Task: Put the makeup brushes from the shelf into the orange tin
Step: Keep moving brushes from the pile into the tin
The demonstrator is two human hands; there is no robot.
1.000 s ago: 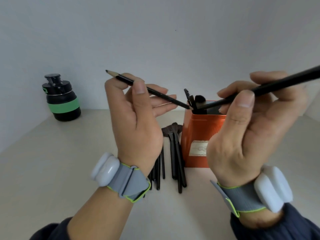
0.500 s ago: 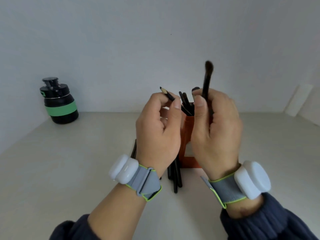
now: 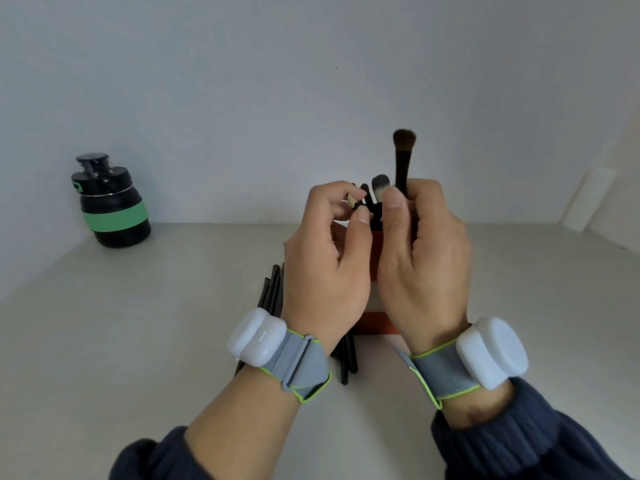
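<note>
Hands meet right over the orange tin [image 3: 375,329] on the shelf [image 3: 138,341]; right hand [image 3: 420,258] has its fingers closed round an upright brush [image 3: 402,157], left hand [image 3: 323,261] pinches a pencil-like stick [image 3: 354,201]; more makeup brushes [image 3: 273,289] lie flat beside the tin.

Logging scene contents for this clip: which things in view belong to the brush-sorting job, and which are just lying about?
Part of the job:
- orange tin, mostly hidden behind the hands, some brushes already in it
- upright brush in the right hand
- pencil pinched in the left hand
- loose black brushes lying on the shelf

Just lying about:
- black and green bottle, back left
</note>
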